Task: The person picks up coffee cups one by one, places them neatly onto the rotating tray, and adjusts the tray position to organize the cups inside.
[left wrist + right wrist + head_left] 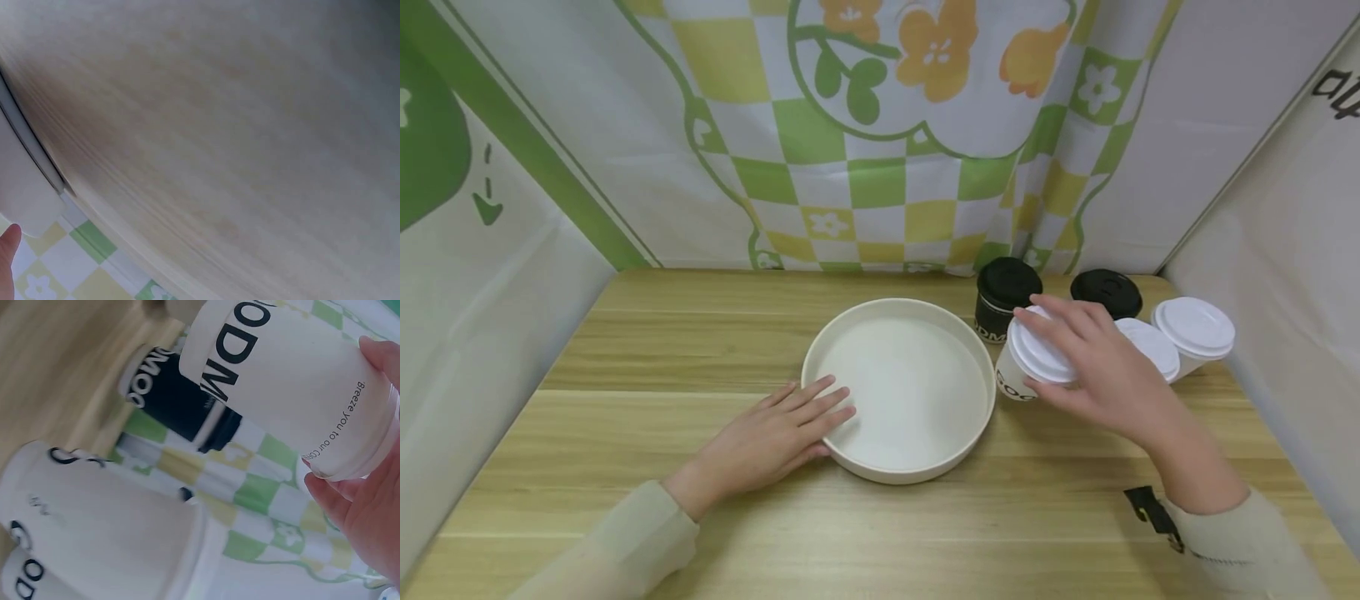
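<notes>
A shallow round cream tray [910, 473] sits mid-table. My left hand [767, 437] rests at its left rim, with straight, spread fingers reaching over the edge; a fingertip [9, 240] shows in the left wrist view. At the tray's right side, my right hand [1093, 362] grips a white paper cup [281, 381] around its white lid [1043, 354]. Dark lettering runs round this cup, close by the tray's rim in the head view. Just behind it stands a black cup [996, 317] with a black lid; the right wrist view shows that black cup [178, 394] too.
Right of the held cup stand a black-lidded cup [1105, 292] and two white-lidded cups, one partly behind my hand [1150, 346] and one farther right [1193, 329]. A checkered cloth [880, 183] hangs along the wooden table's [647, 350] back edge. Pale walls flank both sides.
</notes>
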Available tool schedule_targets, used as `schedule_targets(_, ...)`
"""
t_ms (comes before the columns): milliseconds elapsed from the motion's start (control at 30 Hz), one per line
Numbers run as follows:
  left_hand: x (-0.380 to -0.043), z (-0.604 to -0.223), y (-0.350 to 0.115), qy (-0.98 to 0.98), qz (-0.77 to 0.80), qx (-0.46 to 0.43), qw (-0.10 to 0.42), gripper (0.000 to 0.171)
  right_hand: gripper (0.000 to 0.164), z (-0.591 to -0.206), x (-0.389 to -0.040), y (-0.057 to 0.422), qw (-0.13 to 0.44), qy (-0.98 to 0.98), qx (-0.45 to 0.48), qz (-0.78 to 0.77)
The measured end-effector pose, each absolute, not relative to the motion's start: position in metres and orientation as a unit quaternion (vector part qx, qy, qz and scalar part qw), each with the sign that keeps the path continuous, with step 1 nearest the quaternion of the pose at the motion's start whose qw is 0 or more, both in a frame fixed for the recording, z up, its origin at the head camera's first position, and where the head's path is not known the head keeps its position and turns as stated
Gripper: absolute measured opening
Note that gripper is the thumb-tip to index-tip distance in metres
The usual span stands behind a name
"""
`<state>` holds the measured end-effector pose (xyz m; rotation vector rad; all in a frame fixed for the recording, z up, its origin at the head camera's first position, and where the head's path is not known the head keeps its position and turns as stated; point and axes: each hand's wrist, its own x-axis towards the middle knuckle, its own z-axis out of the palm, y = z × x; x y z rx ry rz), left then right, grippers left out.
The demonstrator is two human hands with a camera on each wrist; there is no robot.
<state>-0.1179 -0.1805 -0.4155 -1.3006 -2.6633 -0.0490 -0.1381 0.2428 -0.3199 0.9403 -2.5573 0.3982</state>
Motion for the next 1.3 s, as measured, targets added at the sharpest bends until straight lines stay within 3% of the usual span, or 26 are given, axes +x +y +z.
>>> schedule_targets(167,-0.118,-0.415,-0.181,-0.894,-0.018,-0.439,0.090,0.055,0.072,-0.308,-0.141,0.231,0.210,-0.902,0.345,0.152)
schedule_targets(600,-0.120,-0.416,-0.180,-0.897,-0.015,-0.435,0.080,0.054,0.073,-0.306,-0.146,0.206,0.187,-0.898,0.364,0.162)
schedule_targets(1300,-0.119,-0.414,-0.180,-0.895,-0.009,-0.437,0.087,0.058,0.076,-0.322,-0.130,0.162,0.105,-0.893,0.415,0.140)
